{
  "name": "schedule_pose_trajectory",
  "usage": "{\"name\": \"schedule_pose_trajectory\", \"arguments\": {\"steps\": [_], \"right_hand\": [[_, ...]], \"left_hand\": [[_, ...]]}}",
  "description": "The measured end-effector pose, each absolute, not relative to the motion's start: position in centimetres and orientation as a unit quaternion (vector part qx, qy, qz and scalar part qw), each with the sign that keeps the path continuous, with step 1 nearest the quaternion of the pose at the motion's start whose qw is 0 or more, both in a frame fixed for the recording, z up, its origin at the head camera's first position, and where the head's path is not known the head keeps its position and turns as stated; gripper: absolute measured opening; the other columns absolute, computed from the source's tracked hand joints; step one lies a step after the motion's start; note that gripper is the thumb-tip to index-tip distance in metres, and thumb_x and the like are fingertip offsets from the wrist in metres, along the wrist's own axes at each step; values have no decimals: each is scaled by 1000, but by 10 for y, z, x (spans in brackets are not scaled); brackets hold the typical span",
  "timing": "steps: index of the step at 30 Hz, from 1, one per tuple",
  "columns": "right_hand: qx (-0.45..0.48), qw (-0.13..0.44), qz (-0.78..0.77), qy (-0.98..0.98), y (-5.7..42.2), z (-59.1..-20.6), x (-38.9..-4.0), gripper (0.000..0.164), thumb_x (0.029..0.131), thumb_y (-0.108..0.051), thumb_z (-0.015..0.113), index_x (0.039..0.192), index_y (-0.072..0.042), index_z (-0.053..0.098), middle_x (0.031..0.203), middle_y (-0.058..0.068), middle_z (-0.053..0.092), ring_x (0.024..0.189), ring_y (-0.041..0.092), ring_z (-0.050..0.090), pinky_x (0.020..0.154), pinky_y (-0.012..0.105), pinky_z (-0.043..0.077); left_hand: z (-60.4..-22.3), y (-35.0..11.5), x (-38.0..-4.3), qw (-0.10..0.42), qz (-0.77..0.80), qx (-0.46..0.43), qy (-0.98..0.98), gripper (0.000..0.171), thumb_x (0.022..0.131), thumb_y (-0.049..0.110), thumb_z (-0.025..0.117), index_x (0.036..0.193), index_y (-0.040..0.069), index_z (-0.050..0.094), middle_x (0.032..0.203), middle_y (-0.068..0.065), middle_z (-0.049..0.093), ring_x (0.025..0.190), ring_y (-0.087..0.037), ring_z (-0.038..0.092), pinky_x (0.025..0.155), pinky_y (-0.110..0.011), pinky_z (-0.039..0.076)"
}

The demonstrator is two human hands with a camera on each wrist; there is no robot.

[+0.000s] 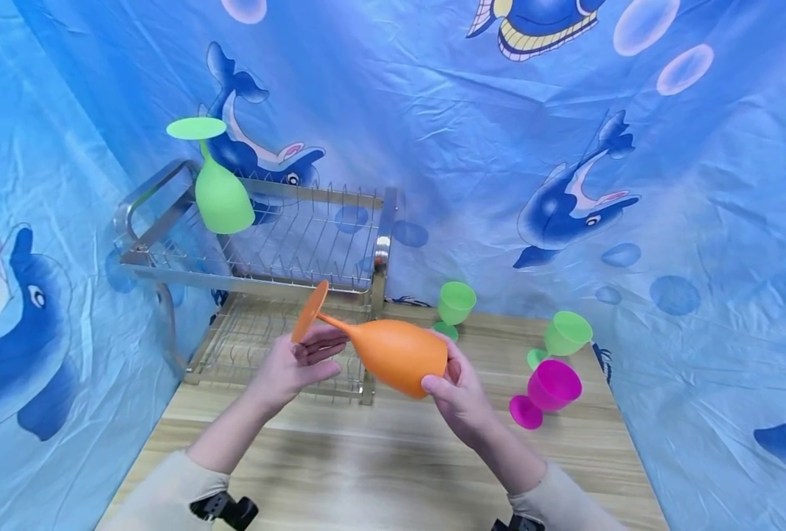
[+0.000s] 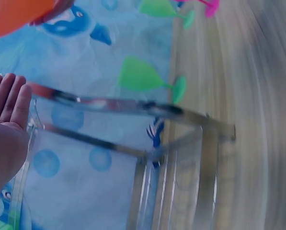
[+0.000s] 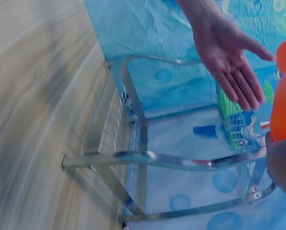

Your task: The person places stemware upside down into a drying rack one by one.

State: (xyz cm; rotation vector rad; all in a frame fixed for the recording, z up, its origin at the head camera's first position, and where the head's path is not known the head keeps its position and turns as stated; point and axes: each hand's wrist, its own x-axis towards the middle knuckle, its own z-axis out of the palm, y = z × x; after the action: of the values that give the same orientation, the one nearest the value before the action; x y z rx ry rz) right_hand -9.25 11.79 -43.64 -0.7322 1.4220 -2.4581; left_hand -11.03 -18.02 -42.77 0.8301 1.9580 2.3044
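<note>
An orange plastic goblet [image 1: 400, 354] is held up in the air in front of the rack, tipped on its side with its round foot toward the upper left. My right hand [image 1: 458, 394] grips the bowl near the rim, thumb on the near side. Close to the stem and foot, my left hand [image 1: 303, 369] has its fingers extended. In the right wrist view the left palm [image 3: 224, 52] faces the camera, fingers spread and nothing in them. The left wrist view shows those straight fingers [image 2: 11, 98] below the orange bowl [image 2: 18, 14].
A two-tier metal dish rack [image 1: 300, 284] stands at the back left. One green goblet [image 1: 223, 195] rests upside down on its upper tier. On the wooden table [image 1: 393, 472], two green goblets [image 1: 457, 302] and a magenta goblet [image 1: 555, 385] stand to the right. Dolphin-print curtains surround the table.
</note>
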Motion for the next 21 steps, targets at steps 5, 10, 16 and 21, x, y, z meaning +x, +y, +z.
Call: {"name": "schedule_pose_trajectory", "arguments": {"steps": [5,10,16,21], "right_hand": [[-227,108,-842,477,109,-442,-91,56,96,-2,69,147,-12,50,136,3,62,121,17,63,108,32,55],[-196,115,-853,471,101,-444,-89,54,92,3,63,143,-12,50,133,1,63,119,15,64,108,31,55],[-175,131,-856,468,94,-445,-88,48,93,-1,62,139,-12,50,129,-1,63,116,14,64,107,29,55],[-164,146,-859,462,91,-446,-88,46,94,-4,63,138,-12,51,128,-1,63,115,14,64,107,28,55]], "left_hand": [[-423,-161,-118,18,778,310,547,59,98,11,80,150,-3,57,146,-6,67,135,-16,64,113,-33,51],[-416,-146,-121,29,794,296,530,50,99,18,80,146,10,65,144,1,69,134,-14,64,109,-29,53],[-410,-138,-124,25,809,288,512,39,101,16,77,139,15,72,139,0,72,133,-15,65,110,-30,53],[-403,-136,-124,47,808,268,522,32,103,22,76,135,19,76,136,1,74,133,-19,65,109,-32,54]]}}
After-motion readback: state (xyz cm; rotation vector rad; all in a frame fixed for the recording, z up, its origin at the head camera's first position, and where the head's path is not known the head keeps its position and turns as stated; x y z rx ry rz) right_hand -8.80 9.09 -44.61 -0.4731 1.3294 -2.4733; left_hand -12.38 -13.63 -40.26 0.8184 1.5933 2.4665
